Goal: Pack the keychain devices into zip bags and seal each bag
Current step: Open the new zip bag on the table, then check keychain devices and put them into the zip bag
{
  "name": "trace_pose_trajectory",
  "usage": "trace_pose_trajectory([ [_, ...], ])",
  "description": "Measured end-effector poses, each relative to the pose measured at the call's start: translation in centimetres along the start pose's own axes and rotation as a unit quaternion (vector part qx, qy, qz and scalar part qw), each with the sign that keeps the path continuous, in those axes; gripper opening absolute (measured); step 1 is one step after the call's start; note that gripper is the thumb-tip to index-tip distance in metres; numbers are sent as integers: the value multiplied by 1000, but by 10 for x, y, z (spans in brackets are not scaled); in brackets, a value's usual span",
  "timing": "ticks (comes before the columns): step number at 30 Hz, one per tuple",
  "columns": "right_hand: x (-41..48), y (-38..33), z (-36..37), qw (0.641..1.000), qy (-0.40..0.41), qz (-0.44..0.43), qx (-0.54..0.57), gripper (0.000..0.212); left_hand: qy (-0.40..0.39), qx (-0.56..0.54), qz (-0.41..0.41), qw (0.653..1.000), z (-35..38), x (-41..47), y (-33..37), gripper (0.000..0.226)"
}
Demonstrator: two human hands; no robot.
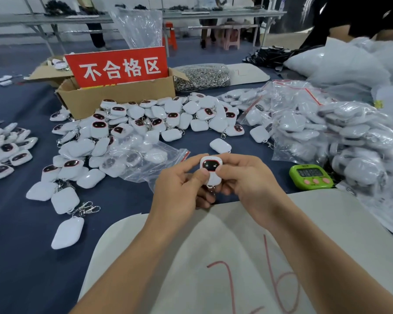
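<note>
Both of my hands hold one white keychain device (pixel 211 167) with a dark red-rimmed screen facing up, just above the blue table. My left hand (pixel 179 189) grips its left side with the thumb on the front. My right hand (pixel 243 177) pinches its right side. A metal clasp hangs below the device, mostly hidden by my fingers. A clear zip bag (pixel 150 162) with a red seal strip lies flat just left of my hands, over some devices. A large heap of loose devices (pixel 145 123) spreads across the table beyond.
A cardboard box (pixel 114 96) with a red sign stands at the back. Bagged devices (pixel 327 137) pile up on the right. A green timer (pixel 310 176) sits right of my hands. A white sack (pixel 236 257) with red writing lies in front of me. A bag of metal clasps (pixel 202 77) lies behind the box.
</note>
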State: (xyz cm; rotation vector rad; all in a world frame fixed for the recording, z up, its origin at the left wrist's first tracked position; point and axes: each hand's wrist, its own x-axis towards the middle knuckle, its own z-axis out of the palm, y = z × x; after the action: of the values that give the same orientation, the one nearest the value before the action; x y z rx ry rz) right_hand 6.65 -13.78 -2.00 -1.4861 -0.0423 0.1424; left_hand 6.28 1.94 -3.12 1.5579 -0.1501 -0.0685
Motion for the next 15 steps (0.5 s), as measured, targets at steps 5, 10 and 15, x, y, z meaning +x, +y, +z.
trace_pose_trajectory([
  [5,1,0,5,999,23,-14,18,22,56,9,45,997,3,-5,-2,34],
  [10,-1,-2,5,999,48,-18,4,25,30,94,82,992,4,-5,-4,25],
  [15,-2,-2,7,996,87,-15,-15,18,10,150,90,985,4,-5,-4,26],
])
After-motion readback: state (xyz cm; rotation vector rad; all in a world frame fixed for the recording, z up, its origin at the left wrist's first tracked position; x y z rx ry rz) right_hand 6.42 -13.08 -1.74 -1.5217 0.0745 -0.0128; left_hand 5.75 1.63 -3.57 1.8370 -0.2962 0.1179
